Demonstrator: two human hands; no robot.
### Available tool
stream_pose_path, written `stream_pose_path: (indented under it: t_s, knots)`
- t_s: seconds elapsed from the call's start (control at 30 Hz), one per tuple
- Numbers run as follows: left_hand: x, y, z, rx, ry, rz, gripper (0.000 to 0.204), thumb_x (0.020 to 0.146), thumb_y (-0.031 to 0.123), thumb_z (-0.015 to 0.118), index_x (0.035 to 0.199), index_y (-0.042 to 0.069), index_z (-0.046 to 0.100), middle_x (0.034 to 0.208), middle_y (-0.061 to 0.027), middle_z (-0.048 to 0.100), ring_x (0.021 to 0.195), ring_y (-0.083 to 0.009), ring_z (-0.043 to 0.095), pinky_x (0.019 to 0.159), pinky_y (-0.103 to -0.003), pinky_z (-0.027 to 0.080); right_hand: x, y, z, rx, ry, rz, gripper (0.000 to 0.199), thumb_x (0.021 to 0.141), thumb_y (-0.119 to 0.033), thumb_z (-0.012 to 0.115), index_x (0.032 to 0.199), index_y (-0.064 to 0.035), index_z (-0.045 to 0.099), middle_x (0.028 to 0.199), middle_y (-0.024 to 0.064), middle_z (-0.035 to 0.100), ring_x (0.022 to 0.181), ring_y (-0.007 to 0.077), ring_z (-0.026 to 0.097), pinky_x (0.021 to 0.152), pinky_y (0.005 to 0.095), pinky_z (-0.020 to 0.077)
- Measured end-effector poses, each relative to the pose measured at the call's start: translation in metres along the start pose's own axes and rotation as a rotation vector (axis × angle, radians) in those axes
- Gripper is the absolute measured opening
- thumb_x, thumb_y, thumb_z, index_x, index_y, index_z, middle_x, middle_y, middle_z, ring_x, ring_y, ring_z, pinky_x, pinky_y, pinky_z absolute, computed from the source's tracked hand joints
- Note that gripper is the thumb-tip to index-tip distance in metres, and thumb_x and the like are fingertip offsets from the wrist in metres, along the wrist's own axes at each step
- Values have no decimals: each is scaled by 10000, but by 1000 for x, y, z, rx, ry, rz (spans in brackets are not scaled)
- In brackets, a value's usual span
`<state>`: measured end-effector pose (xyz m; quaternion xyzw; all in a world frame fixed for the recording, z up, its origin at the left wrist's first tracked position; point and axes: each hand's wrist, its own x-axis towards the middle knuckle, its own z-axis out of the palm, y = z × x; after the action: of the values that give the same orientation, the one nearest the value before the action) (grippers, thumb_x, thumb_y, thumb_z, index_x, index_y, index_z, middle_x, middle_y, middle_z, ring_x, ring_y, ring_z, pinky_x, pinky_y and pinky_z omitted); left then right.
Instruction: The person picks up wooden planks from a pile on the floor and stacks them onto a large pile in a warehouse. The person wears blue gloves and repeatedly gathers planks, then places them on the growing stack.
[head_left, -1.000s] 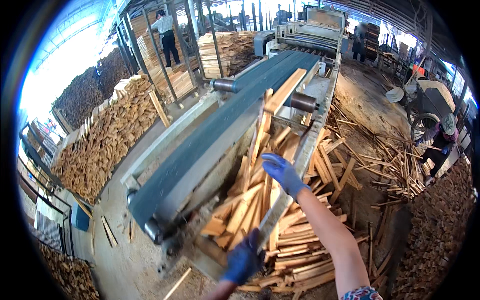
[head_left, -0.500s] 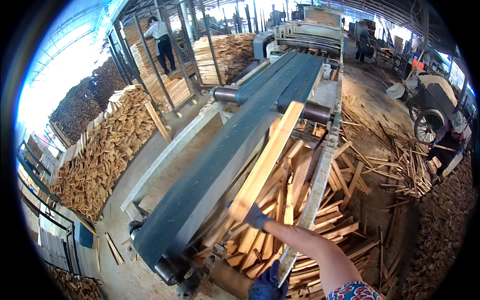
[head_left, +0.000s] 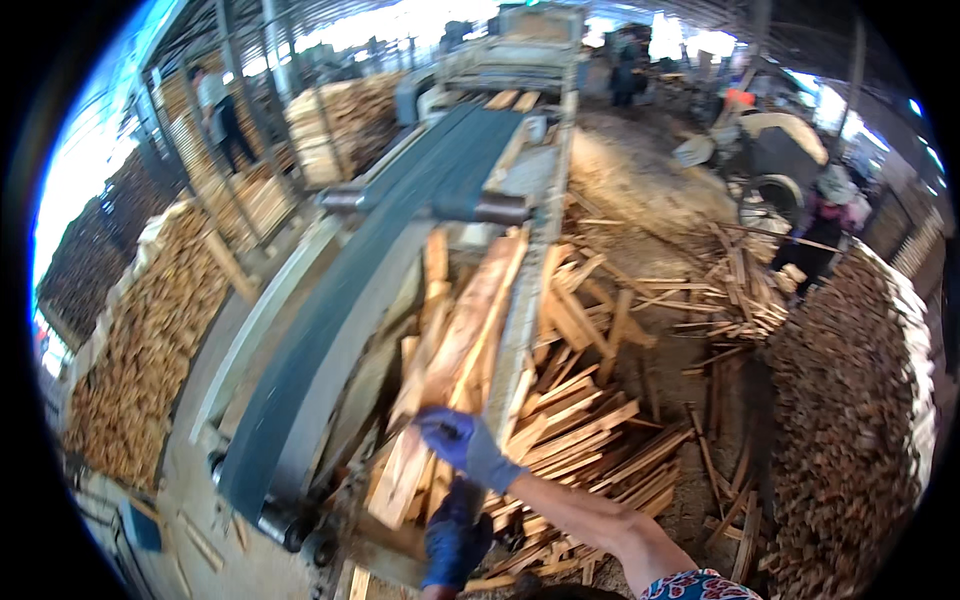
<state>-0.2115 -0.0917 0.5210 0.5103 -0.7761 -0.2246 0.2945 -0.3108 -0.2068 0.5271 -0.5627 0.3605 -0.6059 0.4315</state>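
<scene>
Wooden boards (head_left: 470, 320) lie in a heap in the frame beside the dark green conveyor belt (head_left: 335, 260). My right hand (head_left: 465, 445), in a blue-purple glove, reaches in over the metal rail. Its fingers curl at the near end of a wide, bark-streaked board, closed on its edge. Just below it, my left hand (head_left: 455, 540), in a dark blue glove, stands close to the edge of a lower board (head_left: 400, 480). Blur and overlap hide the left fingers, so their grip does not show.
A metal rail (head_left: 515, 355) runs along the heap's right side. More loose boards (head_left: 575, 430) pile up beyond it. Stacked wood (head_left: 150, 350) stands left, and another stack (head_left: 840, 430) right. A person (head_left: 825, 225) works at the right, another person (head_left: 220, 115) far left.
The view has swung right. The long board my right hand was lifting is no longer raised; that hand is now down at the heap. Two boards now show at the belt's far end.
</scene>
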Motion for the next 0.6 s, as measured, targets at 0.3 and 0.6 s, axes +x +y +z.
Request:
stream_pose_path:
  t_s: [0.3,0.6]
  knots:
    - [-2,0,-1,-99,7,-126,625,813,185,656,1351,15,387,1044,-230,625,897,-346,638,774,-411,509,-131,-133,-146,-253,116,147,240,862,-68,594,1096,-112,619,1058,71,659,781,127,638,734,292,565]
    - [-6,8,-2,-241,163,-103,493,810,72,650,1258,-39,478,1178,-188,552,1116,-248,519,923,-357,453,-379,-100,-243,-266,771,768,571,813,49,535,1364,-35,412,1293,38,510,1093,114,496,941,233,362]
